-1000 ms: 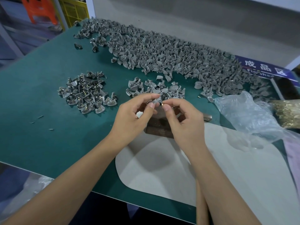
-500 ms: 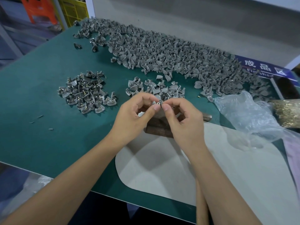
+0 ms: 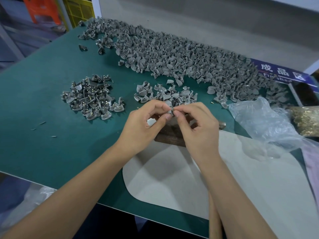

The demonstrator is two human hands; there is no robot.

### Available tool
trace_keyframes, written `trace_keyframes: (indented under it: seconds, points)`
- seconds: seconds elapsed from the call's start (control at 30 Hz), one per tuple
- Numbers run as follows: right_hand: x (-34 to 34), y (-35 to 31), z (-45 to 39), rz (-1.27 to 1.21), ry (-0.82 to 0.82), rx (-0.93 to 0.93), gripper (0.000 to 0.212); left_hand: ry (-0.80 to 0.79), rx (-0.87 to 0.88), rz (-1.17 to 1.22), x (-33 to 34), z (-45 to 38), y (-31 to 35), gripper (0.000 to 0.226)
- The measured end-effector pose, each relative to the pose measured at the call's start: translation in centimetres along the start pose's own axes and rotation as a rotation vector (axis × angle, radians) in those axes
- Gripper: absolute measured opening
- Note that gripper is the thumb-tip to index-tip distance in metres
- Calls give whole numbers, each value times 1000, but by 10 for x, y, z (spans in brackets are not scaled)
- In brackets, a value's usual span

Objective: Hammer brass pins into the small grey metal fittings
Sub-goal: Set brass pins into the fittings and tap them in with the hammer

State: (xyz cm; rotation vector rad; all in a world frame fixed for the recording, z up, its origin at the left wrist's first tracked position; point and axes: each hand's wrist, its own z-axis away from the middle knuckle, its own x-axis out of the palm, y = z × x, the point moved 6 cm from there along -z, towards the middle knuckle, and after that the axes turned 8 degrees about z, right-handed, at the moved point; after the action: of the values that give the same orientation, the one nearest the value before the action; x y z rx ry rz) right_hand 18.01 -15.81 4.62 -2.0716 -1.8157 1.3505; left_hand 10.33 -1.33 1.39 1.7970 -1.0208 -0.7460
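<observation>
My left hand (image 3: 143, 125) pinches a small grey fitting (image 3: 168, 111) between thumb and fingers, above a dark wooden block (image 3: 170, 135). Fingertip to fingertip with it, my right hand (image 3: 198, 128) pinches at the same fitting; whether a brass pin sits between those fingertips is hidden. A small pile of grey fittings (image 3: 165, 94) lies just beyond the hands. To the left sits a pile of fittings with brass pins (image 3: 91, 99). A long heap of grey fittings (image 3: 172, 56) runs along the back. Brass pins (image 3: 305, 119) fill a plastic bag at the right edge.
The green table (image 3: 51, 149) carries a grey pad (image 3: 172, 183) under my forearms. A clear plastic bag (image 3: 264, 121) lies crumpled at right. Something metal (image 3: 222, 125) sticks out behind my right hand. A blue sign (image 3: 279, 73) sits at back right. A wooden handle (image 3: 214, 219) shows below my right arm.
Both hands stay together over the block; the fingertips have shifted slightly on the fitting. Nothing else on the table has moved.
</observation>
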Motion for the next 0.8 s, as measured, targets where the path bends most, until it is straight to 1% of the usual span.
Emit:
trace_keyframes:
  seconds: [0.2,0.33,0.4,0.53,0.6,0.7,0.8]
  points:
    - [-1,-9,2,138,-26,-113,9,14,69,-95,-2,1,3,17]
    - [-2,-19,1,279,-39,-236,11,24,88,-134,-3,1,5,13]
    - [-3,-22,1,337,-37,-263,12,29,103,-154,-4,0,7,12]
    - [-5,-23,3,415,-3,-248,13,31,164,-240,-5,2,13,12]
    - [-5,-21,4,387,5,-208,14,42,190,-261,-4,3,16,12]
    - [-5,-15,3,314,4,-129,14,65,157,-211,-5,2,13,12]
    - [-3,-12,3,289,-16,-139,14,56,146,-188,-6,2,10,11]
